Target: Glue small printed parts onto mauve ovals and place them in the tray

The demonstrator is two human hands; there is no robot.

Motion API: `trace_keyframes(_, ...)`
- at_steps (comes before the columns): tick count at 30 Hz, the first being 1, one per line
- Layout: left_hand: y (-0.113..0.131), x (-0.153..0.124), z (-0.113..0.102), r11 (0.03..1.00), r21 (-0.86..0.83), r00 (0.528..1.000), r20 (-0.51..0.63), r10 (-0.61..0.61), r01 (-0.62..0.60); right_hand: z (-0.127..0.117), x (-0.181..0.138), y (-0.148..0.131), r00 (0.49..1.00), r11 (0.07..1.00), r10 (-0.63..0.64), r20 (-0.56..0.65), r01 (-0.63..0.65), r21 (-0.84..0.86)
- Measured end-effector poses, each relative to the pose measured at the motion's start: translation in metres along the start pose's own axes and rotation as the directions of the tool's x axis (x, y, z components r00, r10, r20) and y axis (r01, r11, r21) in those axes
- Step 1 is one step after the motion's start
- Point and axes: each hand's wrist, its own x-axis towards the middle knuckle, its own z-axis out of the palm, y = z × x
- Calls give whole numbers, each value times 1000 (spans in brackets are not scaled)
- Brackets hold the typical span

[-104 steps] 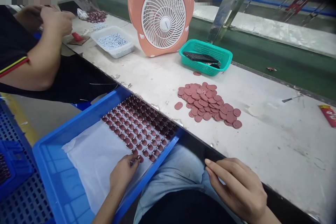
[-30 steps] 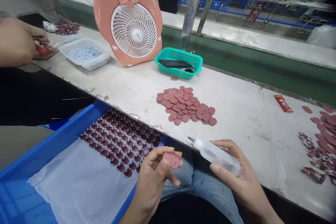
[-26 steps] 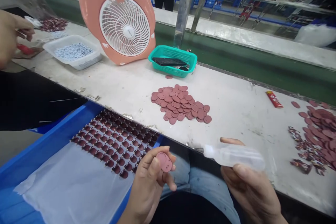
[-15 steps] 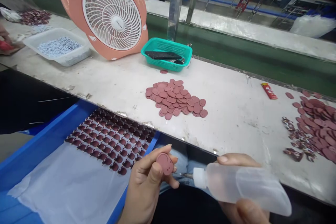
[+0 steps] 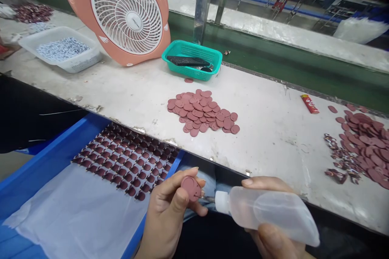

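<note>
Holding a translucent squeeze bottle (image 5: 246,208) on its side in the right hand (image 5: 282,245), gripping it between the forefinger along the top and the thumb against the near face. Not making out the other fingers, mostly hidden by the bottle. Aiming its thin metal nozzle (image 5: 209,199) leftward at a dark pink disc (image 5: 190,188), ending at the lower right edge, too fine for telling whether touching. Pinching that disc between thumb and forefinger of the left hand (image 5: 165,214), above the lap and short of the table edge, curling the remaining fingers behind and below it.

Sitting in light blue jeans (image 5: 209,176) beside a blue tray (image 5: 60,151), seeing in it a white sheet (image 5: 85,202) bearing neat slanting rows of dark red pieces (image 5: 131,191) toward its far end.

Facing a whitish worktable (image 5: 267,145) with a loose pile of pink discs (image 5: 200,111) near the middle. Having a second disc pile (image 5: 367,141) at the right, with small patterned pieces (image 5: 336,175) just beside it and a red packet (image 5: 310,104) near it.

Looking farther, finding a green basket (image 5: 194,73) holding a flat black object (image 5: 185,61), and left of it an orange-pink fan (image 5: 132,20). Noticing, farther left, a white tray (image 5: 80,64) of pale blue-and-white bits (image 5: 62,48). Glimpsing a metal post (image 5: 202,8) behind the basket and, at far right, a clear plastic bag (image 5: 360,30).
</note>
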Motion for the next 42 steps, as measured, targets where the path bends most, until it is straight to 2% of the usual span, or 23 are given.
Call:
trace_keyframes(5,3,-2,2,1000,7,999,-34,7,-6,0,-2,1,998,998,-2,55,-1,67)
trace_keyframes(13,4,-3,2,1000,-19,1000,-2,-6,6,7,6,-4,1000,980,24,16,-27,196)
trace_keyframes(17,4,-2,1,1000,-18,1000,-8,-1,1,13,16,-13,998,987,21,-57,-11,163)
trace_keyframes(24,5,-4,2,1000,-16,1000,-9,-10,10,4,3,-1,998,996,35,-49,-31,79)
trace_keyframes(31,3,-3,0,1000,-22,1000,-23,-14,13,5,3,-3,996,990,90,-24,-86,111)
trace_keyframes(37,3,-3,0,1000,-25,1000,-15,-19,18,3,0,1,990,992,93,-101,-84,90)
trace_keyframes(42,3,-1,1,1000,-14,1000,-12,-8,8,3,-4,6,989,984,130,-65,-120,134)
